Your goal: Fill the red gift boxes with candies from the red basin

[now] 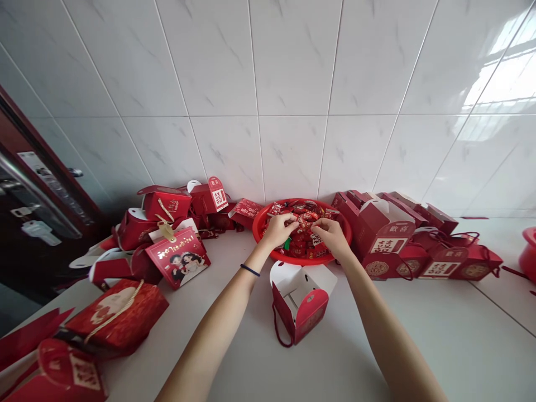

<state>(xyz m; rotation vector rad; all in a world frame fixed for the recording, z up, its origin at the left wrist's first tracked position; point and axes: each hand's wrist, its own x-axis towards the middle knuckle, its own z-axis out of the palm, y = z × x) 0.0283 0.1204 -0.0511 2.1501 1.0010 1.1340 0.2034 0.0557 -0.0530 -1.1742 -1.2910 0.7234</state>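
Observation:
A red plastic basin [262, 237] full of red-wrapped candies [299, 245] stands against the tiled wall. Over it, my left hand [281, 230] and my right hand [331, 233] face each other with fingers pinched. Between the fingertips is a red wrapped candy [307, 219], each hand gripping one side of it. A dark band circles my left wrist. Just in front of the basin, between my forearms, a red gift box [307, 315] stands upright with its flaps spread and its white inside showing; a dark red cord handle hangs at its left.
Several red gift boxes [389, 234] are packed together right of the basin. More boxes [167, 204] crowd the left side, including one with a couple's picture [182, 259] and one with a rope handle [117, 312]. A door with keys [39, 229] is far left; another red container [530, 254] is far right.

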